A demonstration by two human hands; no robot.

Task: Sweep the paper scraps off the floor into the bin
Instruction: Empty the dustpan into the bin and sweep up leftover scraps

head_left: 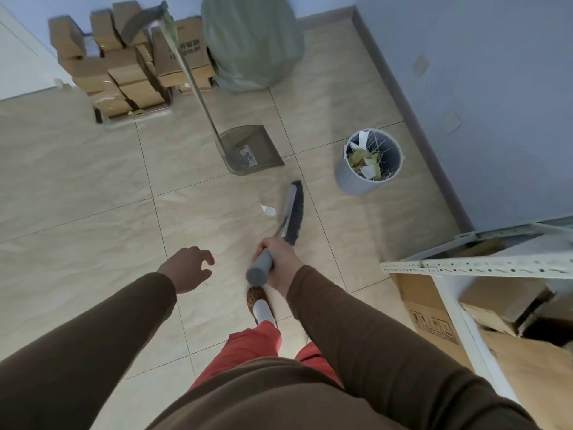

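Note:
My right hand (pixel 280 259) grips the grey handle of a broom (pixel 293 212), whose grey bristle head rests on the tiled floor ahead of me. A white paper scrap (pixel 268 210) lies on the floor just left of the bristles. A grey long-handled dustpan (pixel 251 150) stands upright beyond the scrap, its pan facing me. The round grey bin (pixel 347 178), holding paper scraps and sticks, stands to the right near the wall. My left hand (pixel 189 268) hovers over the floor with fingers loosely curled, holding nothing.
Stacked cardboard boxes (pixel 124 66) and a large green sack (pixel 251 41) stand against the far wall. A white metal shelf (pixel 477 265) with cardboard boxes (pixel 434 311) under it is at my right. My slippered foot (pixel 260 302) is just below the broom handle.

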